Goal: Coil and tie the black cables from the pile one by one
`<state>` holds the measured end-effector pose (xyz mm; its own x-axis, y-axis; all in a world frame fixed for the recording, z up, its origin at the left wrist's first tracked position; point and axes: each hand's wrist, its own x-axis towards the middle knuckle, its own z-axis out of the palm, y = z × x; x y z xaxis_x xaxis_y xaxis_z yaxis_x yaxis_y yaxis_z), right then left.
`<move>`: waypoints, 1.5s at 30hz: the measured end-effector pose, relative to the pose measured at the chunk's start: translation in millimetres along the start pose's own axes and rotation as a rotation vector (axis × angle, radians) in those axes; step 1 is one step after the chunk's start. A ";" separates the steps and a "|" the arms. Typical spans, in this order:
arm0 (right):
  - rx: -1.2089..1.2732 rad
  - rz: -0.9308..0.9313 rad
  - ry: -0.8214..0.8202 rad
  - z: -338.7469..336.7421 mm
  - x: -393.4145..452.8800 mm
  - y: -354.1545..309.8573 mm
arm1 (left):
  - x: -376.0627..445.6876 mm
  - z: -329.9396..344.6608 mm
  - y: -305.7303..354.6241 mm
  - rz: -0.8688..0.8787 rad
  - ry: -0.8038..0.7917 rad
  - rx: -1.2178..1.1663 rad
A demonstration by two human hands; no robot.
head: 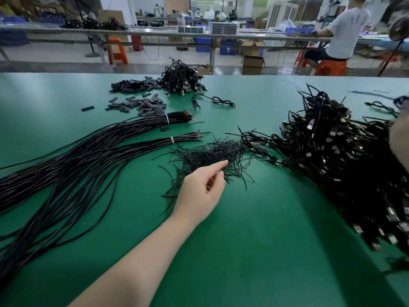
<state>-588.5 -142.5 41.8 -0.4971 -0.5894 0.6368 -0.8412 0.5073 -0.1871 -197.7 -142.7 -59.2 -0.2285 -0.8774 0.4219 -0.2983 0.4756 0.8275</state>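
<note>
table [254, 229]: green work surface, fills the lower view.
left hand [200, 189]: reaches in from the lower left; fingers curled, index finger and thumb brought together at the near edge of the twist ties; whether a tie is pinched cannot be told.
right hand [399, 140]: only a blurred sliver at the right edge, above the coiled pile; its state cannot be told.
twist ties [210, 156]: loose heap of short thin black wires, mid-table, touching the left fingertips.
long black cables [77, 160]: two straight bundles on the left, each bound near its far end with a white tie, trailing toward the near left edge.
coiled cable pile [343, 162]: large heap of tied black cables with usb plugs, right side of the table.
far cable pile [181, 77]: smaller heap of coiled cables at the far edge.
black sleeves [141, 100]: short flat pieces scattered just left of the far pile.
single cable [221, 100]: lies alone, near the far pile.
seated person [340, 34]: at a bench in the background, back turned.
</note>
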 end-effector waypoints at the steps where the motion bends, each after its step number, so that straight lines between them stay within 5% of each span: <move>1: -0.057 -0.005 -0.157 6.0 -2.5 10.6 | -2.2 0.0 1.0 0.050 -0.043 0.092; 6: -0.282 -0.018 -0.443 -14.5 -2.8 -8.3 | -11.3 0.1 15.2 0.320 -0.054 0.417; 11: -0.094 -0.252 -0.214 -41.0 -50.8 -75.1 | 24.9 -42.3 2.7 -0.046 0.102 0.461; 14: 0.202 -0.450 -0.391 -32.7 -111.7 -115.1 | 47.0 -96.5 -21.7 -0.165 0.118 0.742; 17: 0.335 -0.408 -0.600 -9.8 -169.5 -133.9 | 52.9 -155.3 -50.3 -0.391 0.084 1.076; 20: 0.440 -0.350 -0.541 7.3 -195.8 -135.3 | 46.7 -201.3 -71.7 -0.592 -0.036 1.238; 28: 0.503 -0.330 -0.478 15.4 -193.1 -128.6 | 44.3 -231.9 -79.7 -0.522 0.022 1.087; 42: 0.518 -0.338 -0.465 14.7 -190.8 -129.0 | 56.3 -237.6 -73.7 -0.672 -0.256 1.230; 45: 0.525 -0.334 -0.461 14.8 -190.6 -129.0 | 65.5 -243.2 -61.6 -0.575 -0.112 1.100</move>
<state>-388.4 -104.8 -66.5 -0.1411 -0.9192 0.3676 -0.8954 -0.0399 -0.4434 31.1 -244.9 7.6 0.1305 -0.9912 0.0225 -0.9857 -0.1273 0.1100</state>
